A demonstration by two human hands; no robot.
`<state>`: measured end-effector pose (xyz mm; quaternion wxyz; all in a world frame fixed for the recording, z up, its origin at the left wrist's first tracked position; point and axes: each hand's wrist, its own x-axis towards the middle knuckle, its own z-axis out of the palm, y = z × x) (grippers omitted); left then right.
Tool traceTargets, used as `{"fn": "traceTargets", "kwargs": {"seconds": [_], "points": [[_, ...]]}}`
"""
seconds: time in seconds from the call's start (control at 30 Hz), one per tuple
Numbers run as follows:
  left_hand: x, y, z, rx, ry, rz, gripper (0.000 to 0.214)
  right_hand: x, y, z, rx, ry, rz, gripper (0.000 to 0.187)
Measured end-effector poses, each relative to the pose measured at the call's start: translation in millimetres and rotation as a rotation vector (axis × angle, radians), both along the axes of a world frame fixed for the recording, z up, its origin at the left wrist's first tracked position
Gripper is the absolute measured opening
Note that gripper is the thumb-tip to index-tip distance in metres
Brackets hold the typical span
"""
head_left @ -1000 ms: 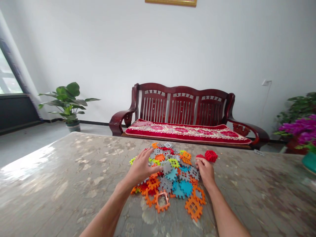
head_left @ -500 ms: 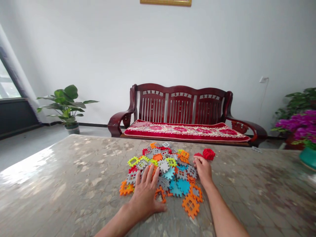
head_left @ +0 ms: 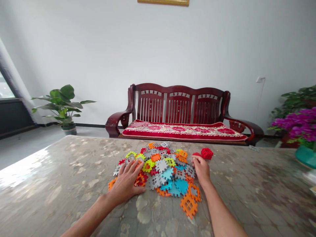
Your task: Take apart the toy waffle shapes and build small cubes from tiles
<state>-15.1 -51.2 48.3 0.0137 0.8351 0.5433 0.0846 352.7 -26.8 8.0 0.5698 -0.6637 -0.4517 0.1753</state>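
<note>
A heap of plastic interlocking tiles with toothed edges, in grey, orange, blue, yellow-green and red, lies on the table (head_left: pixel 86 184). My left hand (head_left: pixel 125 179) rests palm down with fingers spread on the heap's left side, over grey, orange and red tiles. To the right of the heap, my right hand (head_left: pixel 201 168) is closed, pinching a red tile (head_left: pixel 197 154) that shows above the fingertips. Just behind that hand sits a cluster of red tiles (head_left: pixel 206 153). At the heap's front right lies an orange window-shaped tile (head_left: pixel 189 205).
Beyond the table stands a dark red wooden bench (head_left: pixel 177 107) with a red floral cushion (head_left: pixel 182 130). Purple flowers (head_left: pixel 300 123) in a teal pot (head_left: pixel 307 156) are at the right. A small grey piece (head_left: pixel 253 148) lies near the far edge. A potted plant (head_left: pixel 65 103) stands left.
My left hand has moved left, dragging tiles with it and spreading the heap's left side; more grey and yellow-green tiles show. My right hand stays at the same place with the red tile.
</note>
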Motion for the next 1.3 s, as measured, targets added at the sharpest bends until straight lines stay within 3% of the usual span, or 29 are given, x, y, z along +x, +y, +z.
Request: {"fn": "traceTargets", "kwargs": {"seconds": [0.13,0.33,0.43,0.57,0.77,1.07,1.3], "points": [[9.4,-6.0,1.8,0.029,-0.014,0.035,0.096,-1.2,-0.8,1.0,0.025,0.014,-0.019,0.041],[88.9,-51.6,-1.4,0.030,-0.122,-0.326,0.122,-2.0,-0.8,0.4,0.074,0.062,-0.053,0.043],[132.9,-66.6,-6.4,0.024,-0.168,-0.473,0.109,-1.1,0.3,-0.9,0.138,0.056,-0.026,0.043],[165.2,-63.9,-14.2,0.012,-0.206,-0.456,0.096,-3.4,-0.8,2.2,0.140,0.029,0.058,0.043],[171.2,-46.2,-18.3,0.029,-0.198,-0.375,0.081,-11.3,-3.4,7.1,0.112,0.041,0.223,0.048],[172.1,-28.9,-22.7,0.190,-0.196,-0.327,0.070,-8.9,-3.0,8.5,-0.073,-0.114,0.463,0.056],[176.6,-22.9,-24.5,0.227,-0.199,-0.317,0.069,-5.5,-2.7,5.7,-0.063,-0.112,0.464,0.053]]}}
